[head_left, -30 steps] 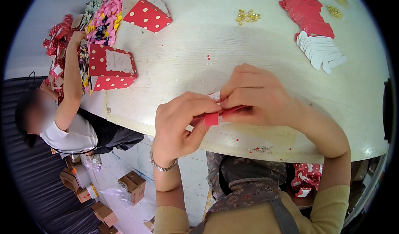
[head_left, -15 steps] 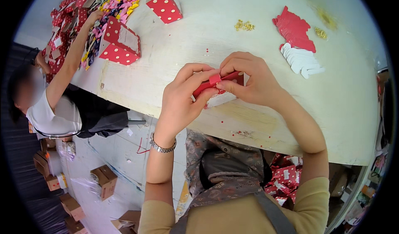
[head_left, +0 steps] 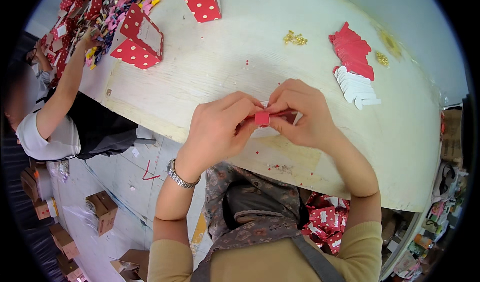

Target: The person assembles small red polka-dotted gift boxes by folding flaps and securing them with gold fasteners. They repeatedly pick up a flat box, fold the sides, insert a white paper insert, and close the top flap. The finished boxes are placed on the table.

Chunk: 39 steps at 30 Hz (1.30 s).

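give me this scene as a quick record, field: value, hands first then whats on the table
left hand: pinching a red-and-white piece, left of its red strip
right hand: pinching the same piece, right of the strip
held piece: mostly hidden by the hands
surface: pale table
far left: two red dotted boxes
far right: fanned red cards, white cards beside them
gold pieces: two small piles
co-worker: hand at a heap of bows
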Each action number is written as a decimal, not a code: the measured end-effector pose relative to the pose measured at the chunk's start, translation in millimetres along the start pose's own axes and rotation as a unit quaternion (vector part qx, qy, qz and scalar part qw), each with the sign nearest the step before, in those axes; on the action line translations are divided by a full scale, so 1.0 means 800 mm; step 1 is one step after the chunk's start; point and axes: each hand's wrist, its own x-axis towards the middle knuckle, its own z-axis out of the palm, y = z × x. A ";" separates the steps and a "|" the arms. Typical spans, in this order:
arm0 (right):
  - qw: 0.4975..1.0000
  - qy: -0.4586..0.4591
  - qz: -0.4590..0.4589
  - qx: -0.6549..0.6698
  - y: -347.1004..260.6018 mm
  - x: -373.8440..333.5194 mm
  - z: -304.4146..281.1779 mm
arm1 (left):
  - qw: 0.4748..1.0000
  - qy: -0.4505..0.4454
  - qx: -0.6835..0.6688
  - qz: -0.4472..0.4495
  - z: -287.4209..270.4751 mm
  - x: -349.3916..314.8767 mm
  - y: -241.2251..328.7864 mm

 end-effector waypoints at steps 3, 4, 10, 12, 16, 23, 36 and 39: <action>0.999 0.002 -0.043 -0.021 0.006 0.000 0.000 | 0.998 0.016 -0.052 -0.007 0.004 -0.001 -0.003; 0.998 0.003 -0.055 -0.030 0.007 0.001 -0.001 | 0.997 0.027 -0.075 -0.017 0.006 0.001 -0.004; 0.995 0.024 -0.069 -0.069 0.002 0.000 0.000 | 0.993 0.050 -0.109 -0.005 0.012 -0.003 -0.010; 0.995 0.021 -0.069 -0.063 0.002 0.000 0.001 | 0.994 0.036 -0.102 0.002 0.011 -0.003 -0.010; 0.983 -0.001 -0.107 -0.147 -0.001 0.005 -0.006 | 0.995 0.040 -0.086 0.001 0.013 -0.002 -0.008; 0.991 0.108 -0.074 0.012 0.005 -0.015 0.018 | 0.997 0.044 -0.055 0.030 0.017 -0.007 -0.003; 0.952 -0.294 0.090 0.006 -0.066 -0.091 -0.104 | 0.827 0.297 0.473 -0.060 -0.168 -0.003 -0.175; 0.909 -0.405 0.092 -0.026 -0.086 -0.098 -0.113 | 0.919 0.187 0.336 -0.086 -0.192 0.008 -0.176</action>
